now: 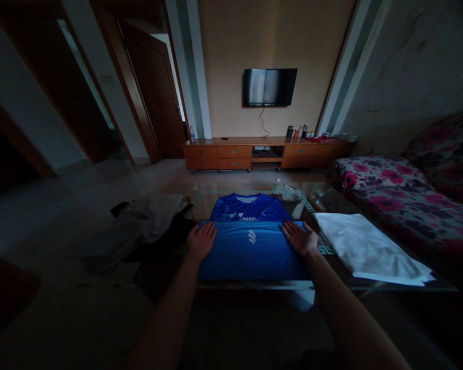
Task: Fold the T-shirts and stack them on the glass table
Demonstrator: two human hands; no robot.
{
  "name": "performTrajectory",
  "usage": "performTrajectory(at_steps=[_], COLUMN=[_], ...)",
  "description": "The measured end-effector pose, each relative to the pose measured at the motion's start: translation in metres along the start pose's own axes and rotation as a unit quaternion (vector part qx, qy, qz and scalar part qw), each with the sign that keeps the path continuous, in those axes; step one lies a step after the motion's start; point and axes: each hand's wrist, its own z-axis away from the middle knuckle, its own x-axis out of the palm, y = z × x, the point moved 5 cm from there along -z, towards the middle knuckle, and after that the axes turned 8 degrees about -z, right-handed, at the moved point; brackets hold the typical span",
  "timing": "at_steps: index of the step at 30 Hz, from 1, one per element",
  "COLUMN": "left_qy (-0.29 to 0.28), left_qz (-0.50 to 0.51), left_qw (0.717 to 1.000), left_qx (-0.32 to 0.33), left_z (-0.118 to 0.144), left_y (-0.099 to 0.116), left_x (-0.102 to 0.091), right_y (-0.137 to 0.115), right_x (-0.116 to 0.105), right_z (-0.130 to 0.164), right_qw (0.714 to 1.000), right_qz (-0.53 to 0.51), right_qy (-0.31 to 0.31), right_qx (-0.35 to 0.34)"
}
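hands (250, 240) flat — blue shirt (252, 252) between

I can read one word: white capitals "MARAT", cut off by the fold, on the far part of the blue jersey (250, 236). On its near, folded-over part sits a small white logo mark without letters. Nothing else is legible.

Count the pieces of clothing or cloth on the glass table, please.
3: a blue shirt under both hands, a white cloth to its right, a grey garment at its left. More may be hidden underneath.
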Motion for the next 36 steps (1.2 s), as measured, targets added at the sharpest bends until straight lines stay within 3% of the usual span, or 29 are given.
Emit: performTrajectory(at_steps=[5, 9, 12, 15, 17, 20, 22, 24, 27, 30, 32, 36], left_qy=[0.029, 0.032, 0.055, 0.071, 0.039, -0.104, -0.162, -0.163, -0.12, -0.098, -0.101, -0.13], left_qz=[0.004, -0.002, -0.012, -0.141, -0.307, -0.501, -0.572, -0.613, -0.631, -0.629, -0.62, -0.605], left_qw=[0.999, 0.998, 0.996, 0.984, 0.942, 0.824, 0.755, 0.718, 0.708, 0.712, 0.716, 0.721], left_qx=[0.032, 0.051, 0.073, 0.082, 0.131, 0.244, 0.276, 0.287, 0.292, 0.297, 0.305, 0.313], left_z=[-0.004, -0.004, 0.0, 0.013, 0.031, 0.072, 0.098, 0.114, 0.119, 0.113, 0.108, 0.101], left_y=[0.018, 0.024, 0.017, -0.004, -0.02, -0.047, -0.065, -0.075, -0.076, -0.067, -0.057, -0.028], left_x=[-0.017, -0.02, -0.013, 0.005, 0.024, 0.055, 0.062, 0.058, 0.043, 0.03, 0.023, 0.005], right_y=[-0.024, -0.034, -0.036, -0.009, 0.027, 0.087, 0.116, 0.128, 0.117, 0.088, 0.064, 0.016], right_x=[-0.019, -0.02, -0.004, 0.028, 0.05, 0.068, 0.07, 0.064, 0.051, 0.039, 0.027, -0.004], right_z=[-0.008, -0.009, -0.002, 0.017, 0.041, 0.086, 0.113, 0.13, 0.137, 0.132, 0.128, 0.115], right_qw=[0.999, 0.994, 0.97, 0.942, 0.92, 0.88, 0.841, 0.806, 0.749, 0.677, 0.658, 0.65], right_qz=[0.025, 0.048, 0.154, 0.259, 0.323, 0.4, 0.459, 0.508, 0.585, 0.669, 0.692, 0.706], right_qy=[0.017, 0.043, 0.073, 0.019, -0.05, -0.147, -0.192, -0.196, -0.166, -0.131, -0.101, -0.032], right_qx=[-0.039, -0.092, -0.174, -0.211, -0.215, -0.208, -0.215, -0.232, -0.264, -0.279, -0.28, -0.279])
